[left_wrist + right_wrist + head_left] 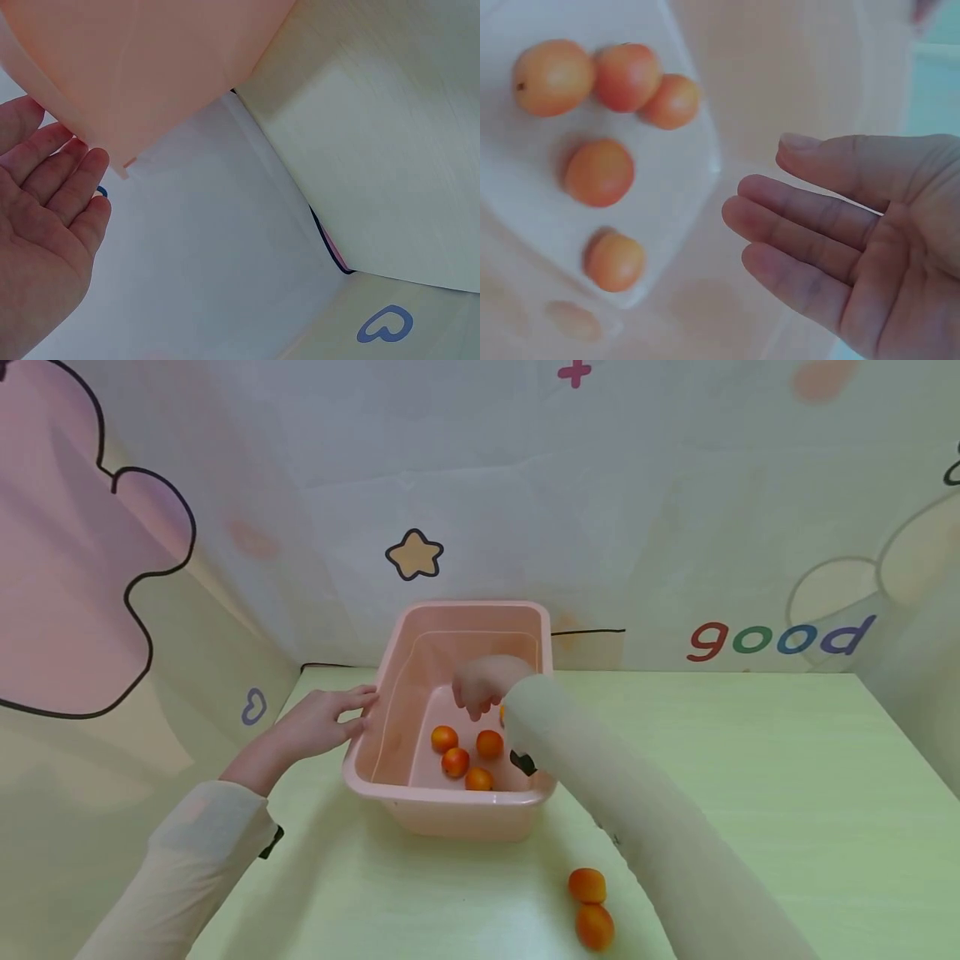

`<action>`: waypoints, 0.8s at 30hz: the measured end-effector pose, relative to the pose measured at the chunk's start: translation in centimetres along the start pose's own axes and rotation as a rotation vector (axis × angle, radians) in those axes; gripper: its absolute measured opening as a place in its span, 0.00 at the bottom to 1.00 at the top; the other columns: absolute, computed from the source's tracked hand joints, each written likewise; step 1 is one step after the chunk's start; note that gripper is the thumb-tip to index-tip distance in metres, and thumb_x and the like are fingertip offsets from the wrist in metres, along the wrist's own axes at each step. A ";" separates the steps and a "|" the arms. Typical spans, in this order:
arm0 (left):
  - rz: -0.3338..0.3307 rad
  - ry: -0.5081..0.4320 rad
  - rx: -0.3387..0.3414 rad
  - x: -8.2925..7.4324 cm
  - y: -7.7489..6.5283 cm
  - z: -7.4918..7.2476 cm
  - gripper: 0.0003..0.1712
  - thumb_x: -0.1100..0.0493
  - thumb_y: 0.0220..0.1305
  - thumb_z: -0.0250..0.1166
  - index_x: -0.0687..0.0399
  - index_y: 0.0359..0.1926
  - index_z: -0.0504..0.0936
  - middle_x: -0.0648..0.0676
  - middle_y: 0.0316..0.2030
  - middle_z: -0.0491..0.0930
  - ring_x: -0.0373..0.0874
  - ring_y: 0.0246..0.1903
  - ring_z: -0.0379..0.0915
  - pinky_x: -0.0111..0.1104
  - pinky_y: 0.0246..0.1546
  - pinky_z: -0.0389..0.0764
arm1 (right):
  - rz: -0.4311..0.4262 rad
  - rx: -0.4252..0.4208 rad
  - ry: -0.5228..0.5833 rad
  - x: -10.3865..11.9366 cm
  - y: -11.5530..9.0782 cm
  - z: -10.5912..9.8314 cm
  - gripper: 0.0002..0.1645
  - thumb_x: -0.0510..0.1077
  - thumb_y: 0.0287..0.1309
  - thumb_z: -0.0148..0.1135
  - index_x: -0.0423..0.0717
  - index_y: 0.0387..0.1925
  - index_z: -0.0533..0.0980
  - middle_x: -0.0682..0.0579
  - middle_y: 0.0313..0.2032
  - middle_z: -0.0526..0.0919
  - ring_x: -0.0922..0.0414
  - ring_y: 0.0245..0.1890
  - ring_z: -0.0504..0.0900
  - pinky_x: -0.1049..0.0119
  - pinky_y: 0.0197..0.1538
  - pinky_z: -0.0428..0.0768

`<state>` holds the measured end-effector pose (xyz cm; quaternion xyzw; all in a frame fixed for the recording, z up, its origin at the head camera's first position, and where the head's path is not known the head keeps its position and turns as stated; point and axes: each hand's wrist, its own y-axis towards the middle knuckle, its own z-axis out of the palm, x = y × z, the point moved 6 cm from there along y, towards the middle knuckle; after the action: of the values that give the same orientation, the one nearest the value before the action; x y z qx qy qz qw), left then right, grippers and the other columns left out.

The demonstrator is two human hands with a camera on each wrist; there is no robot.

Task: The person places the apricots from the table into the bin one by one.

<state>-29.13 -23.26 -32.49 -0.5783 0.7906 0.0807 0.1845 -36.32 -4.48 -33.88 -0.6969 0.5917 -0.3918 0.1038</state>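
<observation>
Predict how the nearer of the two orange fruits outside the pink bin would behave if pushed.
The nearer fruit would probably roll, being rounded. Pushed toward the bin, it would likely bump the farther fruit, which appears to touch it.

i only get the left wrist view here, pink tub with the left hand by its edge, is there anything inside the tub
Observer: Yes, the right wrist view shows five orange fruits inside the tub.
Operator: ok and is one being carried right now
Observer: No, in the right wrist view the right hand holds nothing.
Operator: any outside the tub
Observer: Yes, the head view shows a pair on the table, to the lower right of the tub.
</observation>
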 end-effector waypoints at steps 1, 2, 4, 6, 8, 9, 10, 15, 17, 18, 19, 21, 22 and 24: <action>0.000 0.000 0.000 0.0 0.0 0.0 0.28 0.59 0.60 0.55 0.56 0.62 0.62 0.58 0.62 0.61 0.59 0.59 0.59 0.51 0.52 0.67 | -0.027 0.006 -0.062 0.3 0.0 -0.3 0.17 0.41 0.41 0.69 0.57 0.36 0.74 0.53 0.37 0.77 0.51 0.40 0.74 0.61 0.30 0.79; 0.001 0.000 0.000 0.0 0.0 0.0 0.28 0.59 0.60 0.55 0.57 0.62 0.62 0.58 0.62 0.61 0.59 0.59 0.59 0.51 0.52 0.67 | -0.049 0.010 -0.108 0.6 -0.2 -0.6 0.17 0.42 0.41 0.69 0.57 0.36 0.74 0.53 0.36 0.78 0.52 0.39 0.74 0.62 0.30 0.79; 0.000 0.000 0.000 -0.1 0.0 0.0 0.28 0.59 0.60 0.55 0.57 0.62 0.62 0.58 0.62 0.61 0.59 0.59 0.59 0.52 0.52 0.67 | -0.081 0.009 -0.187 1.1 -0.5 -1.2 0.17 0.43 0.41 0.69 0.57 0.35 0.75 0.53 0.34 0.80 0.53 0.36 0.75 0.64 0.30 0.79; -0.003 0.000 -0.001 -0.1 -0.1 0.0 0.28 0.59 0.60 0.55 0.57 0.62 0.62 0.58 0.62 0.61 0.59 0.59 0.59 0.52 0.52 0.67 | -0.108 0.000 -0.229 1.5 -2.3 -1.7 0.16 0.43 0.43 0.68 0.57 0.37 0.75 0.52 0.34 0.80 0.54 0.35 0.75 0.66 0.32 0.78; -0.005 0.000 -0.003 -0.1 -0.1 0.0 0.28 0.59 0.60 0.55 0.57 0.62 0.62 0.58 0.62 0.61 0.59 0.59 0.59 0.52 0.52 0.67 | -0.146 -0.017 -0.246 1.7 -3.6 -2.0 0.16 0.42 0.44 0.66 0.56 0.38 0.75 0.53 0.35 0.79 0.54 0.36 0.75 0.67 0.34 0.79; -0.005 0.002 -0.005 -0.1 -0.1 0.0 0.28 0.59 0.60 0.55 0.57 0.62 0.62 0.58 0.62 0.61 0.59 0.59 0.59 0.52 0.52 0.67 | -0.165 -0.023 -0.256 1.6 -4.1 -2.1 0.16 0.42 0.45 0.66 0.57 0.39 0.75 0.53 0.36 0.79 0.55 0.36 0.75 0.67 0.35 0.78; -0.002 0.005 -0.009 -0.1 -0.1 0.0 0.28 0.59 0.60 0.55 0.57 0.62 0.62 0.58 0.62 0.61 0.59 0.59 0.60 0.51 0.52 0.68 | -0.180 -0.029 -0.257 1.6 -4.5 -2.2 0.16 0.41 0.46 0.65 0.57 0.39 0.75 0.54 0.37 0.78 0.55 0.38 0.75 0.67 0.36 0.78; 0.017 0.017 -0.024 -0.2 -0.1 -0.1 0.28 0.60 0.60 0.55 0.59 0.61 0.63 0.59 0.62 0.61 0.59 0.58 0.61 0.50 0.50 0.70 | -0.291 -0.043 -0.294 0.7 -3.6 -2.6 0.17 0.38 0.46 0.64 0.56 0.40 0.75 0.56 0.39 0.77 0.54 0.39 0.75 0.68 0.37 0.78; 0.019 0.015 -0.024 -0.2 -0.1 -0.1 0.28 0.60 0.60 0.55 0.59 0.61 0.63 0.60 0.61 0.61 0.60 0.58 0.61 0.51 0.51 0.69 | -0.344 -0.056 -0.294 0.3 -3.6 -2.7 0.16 0.37 0.46 0.63 0.53 0.40 0.75 0.55 0.40 0.76 0.54 0.38 0.75 0.69 0.37 0.79; 0.018 0.013 -0.023 -0.2 -0.1 -0.1 0.28 0.59 0.60 0.56 0.59 0.61 0.63 0.60 0.62 0.61 0.60 0.58 0.61 0.51 0.51 0.69 | -0.369 -0.060 -0.286 0.0 -3.6 -2.8 0.16 0.36 0.47 0.62 0.52 0.40 0.75 0.54 0.40 0.76 0.53 0.38 0.75 0.69 0.37 0.79; 0.019 0.014 -0.023 -0.3 -0.1 -0.1 0.28 0.59 0.60 0.56 0.59 0.61 0.63 0.60 0.61 0.61 0.60 0.58 0.61 0.51 0.51 0.69 | -0.391 -0.066 -0.274 -0.4 -3.7 -2.9 0.16 0.35 0.48 0.62 0.51 0.41 0.75 0.53 0.40 0.76 0.54 0.39 0.75 0.69 0.38 0.79; 0.019 0.016 -0.021 -0.2 -0.1 -0.1 0.28 0.59 0.60 0.56 0.59 0.61 0.63 0.60 0.61 0.61 0.60 0.57 0.62 0.51 0.50 0.69 | -0.436 -0.081 -0.257 -1.2 -4.1 -3.3 0.15 0.35 0.49 0.60 0.48 0.42 0.75 0.51 0.41 0.76 0.53 0.40 0.74 0.68 0.40 0.78; 0.019 0.019 -0.022 -0.3 -0.1 -0.1 0.28 0.59 0.60 0.56 0.59 0.61 0.63 0.60 0.61 0.62 0.60 0.57 0.62 0.50 0.50 0.70 | -0.458 -0.091 -0.247 -1.6 -4.3 -3.5 0.15 0.35 0.50 0.59 0.48 0.42 0.75 0.51 0.42 0.76 0.53 0.40 0.74 0.67 0.41 0.78; 0.024 0.025 -0.022 -0.3 -0.1 -0.1 0.28 0.59 0.60 0.55 0.59 0.61 0.63 0.60 0.61 0.62 0.59 0.56 0.64 0.48 0.48 0.71 | -0.491 -0.106 -0.245 -2.6 -4.9 -4.0 0.14 0.36 0.51 0.57 0.46 0.42 0.74 0.50 0.42 0.76 0.53 0.40 0.73 0.65 0.42 0.77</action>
<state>-29.01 -23.06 -32.26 -0.5718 0.7987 0.0845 0.1671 -35.32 0.51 -29.30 -0.8660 0.4079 -0.2864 0.0399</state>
